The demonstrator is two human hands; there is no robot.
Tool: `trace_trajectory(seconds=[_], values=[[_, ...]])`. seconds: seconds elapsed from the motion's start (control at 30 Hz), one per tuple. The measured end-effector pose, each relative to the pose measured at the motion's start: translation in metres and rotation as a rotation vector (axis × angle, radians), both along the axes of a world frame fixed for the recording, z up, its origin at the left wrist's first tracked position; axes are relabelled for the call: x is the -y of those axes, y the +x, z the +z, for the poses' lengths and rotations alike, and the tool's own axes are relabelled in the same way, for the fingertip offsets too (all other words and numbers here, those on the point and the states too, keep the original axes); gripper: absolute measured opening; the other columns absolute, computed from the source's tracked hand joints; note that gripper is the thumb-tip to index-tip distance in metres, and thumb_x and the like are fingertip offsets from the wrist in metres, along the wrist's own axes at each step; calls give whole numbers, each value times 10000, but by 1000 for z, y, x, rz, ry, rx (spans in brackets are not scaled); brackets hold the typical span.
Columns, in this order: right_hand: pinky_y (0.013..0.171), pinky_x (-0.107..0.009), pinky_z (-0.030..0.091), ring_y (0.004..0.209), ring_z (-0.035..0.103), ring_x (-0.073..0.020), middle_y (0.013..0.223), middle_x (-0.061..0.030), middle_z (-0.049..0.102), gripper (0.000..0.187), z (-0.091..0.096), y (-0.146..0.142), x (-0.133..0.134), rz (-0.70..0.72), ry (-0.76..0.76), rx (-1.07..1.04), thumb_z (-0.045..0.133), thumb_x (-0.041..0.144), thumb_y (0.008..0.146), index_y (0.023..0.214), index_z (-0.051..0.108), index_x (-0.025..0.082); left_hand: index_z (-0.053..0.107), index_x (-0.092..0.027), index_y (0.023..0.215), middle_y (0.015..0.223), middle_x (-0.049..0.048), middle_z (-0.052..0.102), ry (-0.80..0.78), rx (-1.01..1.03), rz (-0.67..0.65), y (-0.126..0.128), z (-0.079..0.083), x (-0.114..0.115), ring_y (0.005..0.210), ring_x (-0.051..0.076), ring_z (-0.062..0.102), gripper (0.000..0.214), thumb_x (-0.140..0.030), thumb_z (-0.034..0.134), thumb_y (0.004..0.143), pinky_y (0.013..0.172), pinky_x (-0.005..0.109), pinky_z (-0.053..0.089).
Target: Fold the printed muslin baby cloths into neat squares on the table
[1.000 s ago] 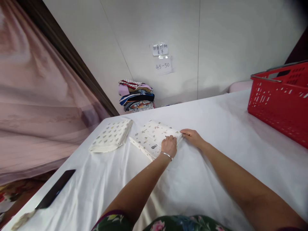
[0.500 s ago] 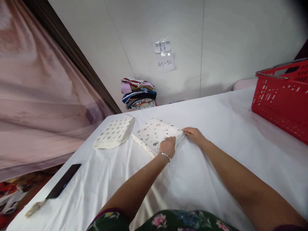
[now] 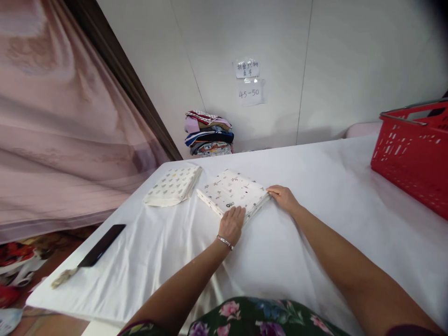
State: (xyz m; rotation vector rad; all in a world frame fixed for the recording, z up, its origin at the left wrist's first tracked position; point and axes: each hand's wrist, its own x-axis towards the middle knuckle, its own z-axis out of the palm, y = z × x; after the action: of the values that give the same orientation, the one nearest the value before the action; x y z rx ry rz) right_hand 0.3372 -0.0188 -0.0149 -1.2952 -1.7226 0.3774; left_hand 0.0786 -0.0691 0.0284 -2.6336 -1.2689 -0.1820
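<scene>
The cloth (image 3: 235, 187) lies on the table (image 3: 325, 186), toward the far edge and a little right of the far left corner. It's folded into a flat, 4-cornered pad, off-white, sprinkled with small, loosely spaced prints in brown, grey and dull green; most are too small for me to make out, though 1 dark, rounded figure stands out close to the left hand (image 3: 231, 224). Layers show along its 2 near sides. That hand lies open, fingers together, over the near corner of the pad. The right hand (image 3: 283, 198) has its fingers pinched on the right corner. Just beside the pad, at the table's far left corner, sits a 2nd cloth (image 3: 171, 186), cream with rows of grey-green motifs and 1 yellow spot.
</scene>
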Motion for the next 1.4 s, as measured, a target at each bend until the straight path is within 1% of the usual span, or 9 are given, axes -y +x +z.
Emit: trace_trajectory(seconds=[0.1,0.37,0.6,0.7,0.83,0.97,1.07,1.2,1.4], values=[[843,-343,464,899,613,-181,961,-34,669,213,0,0,2,3,-3,4,498,247,812,911,686,239,471,-188,1228,1236,73,534,14,11,-44,-1,-3,1,1166,201,441,460,-20,351,817,943,338,386],[882,-356,453,929,605,-178,995,-29,659,223,0,2,3,10,-31,3,499,228,806,928,684,250,447,-178,1258,1268,71,518,2,50,-47,-5,-5,5,1188,197,429,473,-39,348,817,969,347,370],[846,-342,480,1040,555,-185,1201,-16,566,382,-4,2,5,23,-98,10,521,153,730,1073,630,280,415,-170,1289,1326,71,466,-33,87,-14,-6,-8,11,1240,210,379,480,-105,363,816,1027,387,308],[898,-369,448,1037,552,-192,1166,-19,587,386,-4,-1,2,14,-74,34,531,164,729,1088,622,273,413,-154,1287,1333,89,454,-24,87,-4,-4,-8,15,1248,225,368,453,-151,358,837,1039,407,282],[950,-389,401,1046,545,-199,1118,-35,616,378,-4,-6,-1,-1,-50,48,499,155,739,1082,628,245,398,-138,1291,1341,120,436,-24,98,-6,-1,-10,17,1254,259,355,475,-291,432,843,1040,436,273],[913,-371,429,979,586,-188,1051,-17,654,343,-2,-7,0,-51,-110,-39,474,173,725,999,664,254,410,-166,1275,1316,106,461,11,95,-16,-3,-12,16,1229,248,383,422,-207,402,854,1014,429,304],[879,-354,451,925,612,-192,984,-13,682,324,2,0,-2,-131,-145,-105,470,193,691,926,687,247,423,-167,1253,1252,104,508,39,108,-39,-1,-10,15,1178,233,426,397,-186,390,858,971,399,350],[857,-347,459,938,611,-212,990,-18,683,324,4,19,-16,-149,-177,-103,488,286,690,945,683,238,422,-146,1238,1176,109,541,63,101,-54,14,-10,14,1085,220,481,373,-199,355,875,894,359,398],[780,-385,493,861,634,-244,932,-30,695,369,-14,44,-29,-206,-301,109,471,307,649,942,688,244,400,-90,1259,1269,166,464,166,63,-32,35,-24,17,1162,313,422,413,-210,341,868,940,438,332]])
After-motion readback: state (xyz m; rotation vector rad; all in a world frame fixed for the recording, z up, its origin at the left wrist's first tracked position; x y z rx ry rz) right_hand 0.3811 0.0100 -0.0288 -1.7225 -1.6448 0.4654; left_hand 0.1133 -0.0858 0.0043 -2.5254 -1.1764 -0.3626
